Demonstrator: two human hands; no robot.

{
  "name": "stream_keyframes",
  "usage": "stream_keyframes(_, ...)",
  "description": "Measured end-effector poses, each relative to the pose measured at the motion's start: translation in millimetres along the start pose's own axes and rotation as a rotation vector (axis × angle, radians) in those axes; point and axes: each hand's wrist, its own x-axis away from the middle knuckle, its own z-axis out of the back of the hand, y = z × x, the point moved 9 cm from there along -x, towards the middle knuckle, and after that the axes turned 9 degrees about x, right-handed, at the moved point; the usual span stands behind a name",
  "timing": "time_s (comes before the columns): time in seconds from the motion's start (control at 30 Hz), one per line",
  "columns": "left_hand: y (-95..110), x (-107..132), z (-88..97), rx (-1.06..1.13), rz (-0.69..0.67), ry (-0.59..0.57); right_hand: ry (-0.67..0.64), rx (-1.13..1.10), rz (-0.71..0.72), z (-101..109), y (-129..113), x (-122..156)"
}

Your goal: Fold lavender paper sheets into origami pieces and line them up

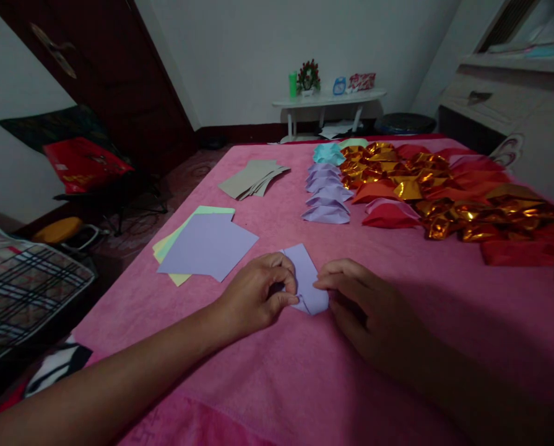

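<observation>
A partly folded sheet of purple paper (pixel 304 272) lies between my two hands on the pink cloth. My left hand (pixel 268 290) pinches its left side, thumb and fingers closed at the lower left corner. At the right edge, my right hand (pixel 367 303) grips the same paper with bent fingers and thumb; part of that hand is in shadow. Left of my left hand rests a small stack of coloured paper, its top sheet purple paper (pixel 202 244), with green paper (pixel 214 210) and yellow paper (pixel 180 279) showing from under it.
Grey paper pieces (pixel 253 176) lie fanned behind the stack. Folded purple papers (pixel 327 204) stand in a column, beside many shiny gold folded papers (pixel 379 161) and red ones (pixel 388 215). Past the pink cloth (pixel 239 384) are a white side table (pixel 330 98) and a chair (pixel 67 130).
</observation>
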Motion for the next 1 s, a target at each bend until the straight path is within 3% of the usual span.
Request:
stream_keyframes(0.2, 15.5, -27.1, -12.7, -0.034, -0.185, -0.239, -0.046, -0.022, 0.013, -3.1, -2.6, 1.8)
stream_keyframes(0.33, 22.3, -27.2, -7.0, -0.317, -0.229, -0.099, 0.009, -0.128, -0.020, 1.2, 5.0, 2.4)
stream_keyframes(0.4, 26.8, -14.4, -9.1, -0.509, -0.233, -0.018, 0.022, -0.150, -0.039, 2.2, 9.4, 2.0)
stream_keyframes(0.47, 33.9, 3.4, -19.3, -0.629, -0.284, -0.013, 0.017, -0.143, -0.051, 2.1, 12.3, 1.7)
stream_keyframes(0.6, 42.2, 29.7, -25.3, -0.629, -0.329, 0.063, 0.031, -0.012, 0.025, 6.6, 5.9, 3.1)
stream_keyframes(0.73, 47.9, 37.7, -27.7, -0.634, -0.374, 0.080, 0.061, 0.135, 0.150, 13.3, -7.5, 6.7)
stream_keyframes(1.0, 48.7, 45.8, -37.0, -0.680, -0.294, 0.031, -0.103, 0.022, 0.070, 2.6, 1.6, 5.1)
